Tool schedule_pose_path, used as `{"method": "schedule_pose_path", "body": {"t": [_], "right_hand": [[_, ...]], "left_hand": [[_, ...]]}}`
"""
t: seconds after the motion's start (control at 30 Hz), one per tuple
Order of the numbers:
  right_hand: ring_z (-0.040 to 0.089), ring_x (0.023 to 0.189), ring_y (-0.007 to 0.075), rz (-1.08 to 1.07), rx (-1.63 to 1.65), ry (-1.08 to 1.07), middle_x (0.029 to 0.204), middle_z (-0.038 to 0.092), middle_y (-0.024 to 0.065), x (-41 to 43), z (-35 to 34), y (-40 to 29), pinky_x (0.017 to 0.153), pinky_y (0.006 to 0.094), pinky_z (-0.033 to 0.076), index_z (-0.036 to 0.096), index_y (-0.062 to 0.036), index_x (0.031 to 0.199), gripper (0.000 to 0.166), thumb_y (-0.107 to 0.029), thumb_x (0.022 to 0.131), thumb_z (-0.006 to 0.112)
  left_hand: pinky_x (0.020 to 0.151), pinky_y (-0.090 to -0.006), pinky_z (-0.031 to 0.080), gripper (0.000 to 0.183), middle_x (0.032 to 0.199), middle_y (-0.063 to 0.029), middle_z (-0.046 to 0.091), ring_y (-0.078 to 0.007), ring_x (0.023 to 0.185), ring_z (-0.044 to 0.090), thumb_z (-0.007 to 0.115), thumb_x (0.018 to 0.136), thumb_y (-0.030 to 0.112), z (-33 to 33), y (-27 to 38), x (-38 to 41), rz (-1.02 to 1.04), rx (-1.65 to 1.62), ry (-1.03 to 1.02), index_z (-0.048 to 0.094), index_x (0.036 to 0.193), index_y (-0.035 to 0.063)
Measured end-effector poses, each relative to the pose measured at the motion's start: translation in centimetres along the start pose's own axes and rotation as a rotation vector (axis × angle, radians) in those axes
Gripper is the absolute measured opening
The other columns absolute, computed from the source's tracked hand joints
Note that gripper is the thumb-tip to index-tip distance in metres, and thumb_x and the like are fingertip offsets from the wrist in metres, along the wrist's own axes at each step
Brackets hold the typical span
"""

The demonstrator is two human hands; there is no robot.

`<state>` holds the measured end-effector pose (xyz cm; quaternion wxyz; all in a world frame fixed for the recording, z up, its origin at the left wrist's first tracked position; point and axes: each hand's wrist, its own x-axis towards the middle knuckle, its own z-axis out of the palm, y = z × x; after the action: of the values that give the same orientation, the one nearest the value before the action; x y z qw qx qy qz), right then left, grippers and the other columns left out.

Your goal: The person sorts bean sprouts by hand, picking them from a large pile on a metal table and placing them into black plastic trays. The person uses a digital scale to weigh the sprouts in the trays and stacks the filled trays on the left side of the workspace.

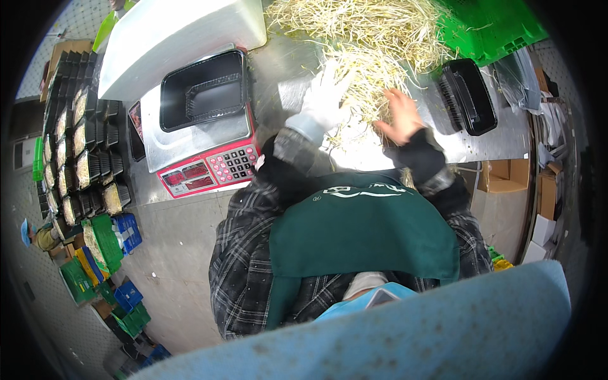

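Note:
A loose pile of bean sprouts (pixel 375 76) lies on the metal table in front of me. My left hand (pixel 325 97), in a white glove, rests against the pile's left side. On the right side, my bare right hand (pixel 401 116) touches the sprouts with its fingers spread. Whether either hand grips any sprouts is hard to tell for the left; the right holds none that I can see. An empty black plastic tray (pixel 204 90) sits on the plate of a red digital scale (pixel 209 171) to the left. More black trays (pixel 468 97), nested together, stand right of the pile.
A white plastic tub (pixel 185 42) stands behind the scale, and a green crate (pixel 494 28) at the back right. Stacked black trays (pixel 83 166), several filled, are at the far left. Clear plastic bags (pixel 517 80) lie at the right edge. Crates (pixel 102 242) stand beyond the table.

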<state>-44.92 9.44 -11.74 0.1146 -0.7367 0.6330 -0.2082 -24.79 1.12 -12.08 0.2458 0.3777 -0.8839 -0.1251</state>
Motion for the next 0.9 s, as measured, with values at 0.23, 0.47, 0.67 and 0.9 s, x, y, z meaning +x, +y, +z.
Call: {"method": "schedule_pose_path", "body": {"t": [0.23,0.47,0.67,0.9], "right_hand": [[0.052,0.091,0.0255,-0.279,0.232,-0.138,0.095,0.054,0.0065,-1.8,0.6,-1.8,0.075,0.0349,0.044,0.056,-0.0102,0.092,0.019,-0.012,0.072,0.055],[0.055,0.086,0.0293,0.100,-0.013,-0.168,0.089,0.056,0.0124,1.4,0.8,-1.3,0.074,0.0355,0.044,0.055,-0.0068,0.097,0.025,-0.015,0.073,0.058],[0.056,0.078,0.0257,0.014,0.086,-0.027,0.082,0.055,0.0076,2.0,0.0,-0.6,0.068,0.0326,0.046,0.059,-0.0092,0.086,0.013,-0.016,0.075,0.057],[0.054,0.074,0.0266,0.046,0.091,-0.154,0.085,0.051,0.0088,4.7,3.9,-1.7,0.065,0.0329,0.044,0.057,-0.0080,0.079,0.007,-0.011,0.073,0.057]], "left_hand": [[0.074,-0.0431,0.043,0.051,0.101,-0.0156,0.047,-0.0291,0.087,0.052,0.055,0.070,0.023,-1.9,0.1,-3.9,-0.366,0.099,-0.405,0.043,0.120,0.0188],[0.079,-0.0470,0.039,0.063,0.120,-0.0180,0.033,-0.0355,0.103,0.040,0.059,0.068,0.022,-0.5,0.2,-3.0,-0.281,0.212,-0.269,0.035,0.125,0.0156],[0.090,-0.0454,0.031,0.072,0.123,-0.0184,0.036,-0.0361,0.109,0.036,0.060,0.069,0.031,-1.5,0.6,-4.2,-0.352,0.198,-0.247,0.026,0.131,0.0137],[0.084,-0.0426,0.037,0.050,0.114,-0.0158,0.043,-0.0339,0.102,0.043,0.058,0.071,0.026,-1.6,0.1,-5.3,-0.337,0.162,-0.243,0.043,0.117,0.0138]]}}
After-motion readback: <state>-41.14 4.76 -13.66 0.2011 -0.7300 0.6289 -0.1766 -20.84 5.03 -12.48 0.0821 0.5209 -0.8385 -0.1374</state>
